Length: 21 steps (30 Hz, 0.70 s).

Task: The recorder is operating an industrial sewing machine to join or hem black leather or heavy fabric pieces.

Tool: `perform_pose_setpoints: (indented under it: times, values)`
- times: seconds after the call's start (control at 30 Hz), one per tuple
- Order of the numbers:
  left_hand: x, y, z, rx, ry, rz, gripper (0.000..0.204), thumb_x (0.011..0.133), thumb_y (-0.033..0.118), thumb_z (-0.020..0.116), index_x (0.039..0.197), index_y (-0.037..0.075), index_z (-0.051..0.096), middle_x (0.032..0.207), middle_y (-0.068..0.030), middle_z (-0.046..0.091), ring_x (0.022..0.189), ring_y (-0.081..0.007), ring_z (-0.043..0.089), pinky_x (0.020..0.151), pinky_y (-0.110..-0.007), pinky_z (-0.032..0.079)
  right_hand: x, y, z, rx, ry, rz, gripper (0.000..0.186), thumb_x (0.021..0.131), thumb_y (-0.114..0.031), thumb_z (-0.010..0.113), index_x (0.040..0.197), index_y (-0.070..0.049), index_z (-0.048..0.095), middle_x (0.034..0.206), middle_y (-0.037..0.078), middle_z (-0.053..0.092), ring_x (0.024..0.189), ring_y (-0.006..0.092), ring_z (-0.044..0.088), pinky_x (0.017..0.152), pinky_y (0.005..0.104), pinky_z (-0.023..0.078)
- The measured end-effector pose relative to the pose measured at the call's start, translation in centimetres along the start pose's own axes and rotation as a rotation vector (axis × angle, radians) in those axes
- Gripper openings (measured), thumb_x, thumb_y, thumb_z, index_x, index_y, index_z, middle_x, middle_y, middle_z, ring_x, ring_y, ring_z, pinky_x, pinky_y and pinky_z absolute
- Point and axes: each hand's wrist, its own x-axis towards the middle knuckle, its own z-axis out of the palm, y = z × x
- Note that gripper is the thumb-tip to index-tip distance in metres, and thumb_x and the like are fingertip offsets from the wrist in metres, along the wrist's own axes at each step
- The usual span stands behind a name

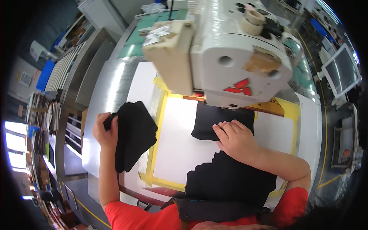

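My left hand (105,131) is closed round the edge of a black cloth bundle (135,134), apparently layered, raised at the left side of the worktable. Its thumb lies on the near face; the other fingers are partly hidden behind the cloth. Beneath the sewing machine head (241,61), a folded black cloth piece (205,124) lies on the white work surface (176,145). My right hand (235,140) grips its near edge, fingers on top and thumb at the edge. Closer to my body, several overlapping black cloth pieces (230,180) lie in a stepped stack.
Yellow tape (159,134) frames the white work surface. A beige box-shaped machine part (168,57) hangs left of the head. Rolls of tape (253,21) sit on top of the machine. A screen (342,71) stands at the right, and a metal rack (74,73) at the left.
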Motion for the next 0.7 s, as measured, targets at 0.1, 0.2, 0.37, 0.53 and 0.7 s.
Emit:
perform_pose_setpoints:
  times: [0.1, 0.2, 0.37, 0.53, 0.7]
  values:
    - [2.3, 3.5, -1.9, -0.195, -0.096, 0.24, 0.03, 0.073, 0.006, 0.078, 0.096, 0.006, 0.06, 0.073, -0.0089, 0.061, 0.06, -0.0254, 0.058, 0.054, -0.034, 0.045, -0.8, -0.2, -0.1, -0.139, -0.005, 0.016, 0.045, 0.075, -0.012, 0.065, 0.118, -0.001, 0.061, 0.099, 0.013, 0.061, 0.091, 0.0241, 0.063, 0.087, 0.0394, 0.052]
    - [4.5, 8.2, -1.2, -0.587, -0.416, 0.445, 0.023, 0.081, 0.024, 0.073, 0.095, 0.009, 0.063, 0.07, -0.0036, 0.062, 0.05, -0.0197, 0.056, 0.044, -0.031, 0.04, -1.8, 0.6, -1.0, -0.164, -0.086, 0.089, 0.046, 0.073, -0.009, 0.062, 0.119, -0.001, 0.06, 0.094, 0.011, 0.06, 0.087, 0.0235, 0.063, 0.087, 0.039, 0.052]
    - [5.8, 14.6, 2.1, -1.054, -0.823, 0.366, 0.027, 0.081, 0.026, 0.075, 0.099, 0.009, 0.066, 0.074, -0.0045, 0.065, 0.057, -0.0225, 0.062, 0.049, -0.03, 0.045, -3.4, 2.5, -0.8, 0.109, -0.064, 0.248, 0.033, 0.069, -0.005, 0.066, 0.102, -0.007, 0.063, 0.095, 0.006, 0.061, 0.083, 0.0254, 0.063, 0.075, 0.0361, 0.053]
    - [3.8, 16.0, 9.1, -0.684, -0.973, 0.122, 0.031, 0.079, 0.019, 0.076, 0.106, 0.006, 0.064, 0.091, -0.0133, 0.067, 0.078, -0.0314, 0.067, 0.069, -0.035, 0.051, -5.7, 4.2, -7.7, 0.263, 0.348, 0.631, 0.031, 0.068, -0.004, 0.071, 0.098, -0.006, 0.063, 0.093, 0.009, 0.064, 0.081, 0.0284, 0.064, 0.069, 0.0358, 0.052]
    - [3.3, 15.9, 8.9, -0.677, -0.824, 0.086, 0.031, 0.079, 0.007, 0.07, 0.108, 0.003, 0.062, 0.091, -0.0143, 0.06, 0.08, -0.0312, 0.061, 0.073, -0.035, 0.048, -18.6, 9.3, -13.9, -0.319, 0.366, 1.212, 0.025, 0.079, -0.02, 0.066, 0.096, -0.001, 0.064, 0.086, 0.019, 0.064, 0.077, 0.0354, 0.063, 0.07, 0.0385, 0.049]
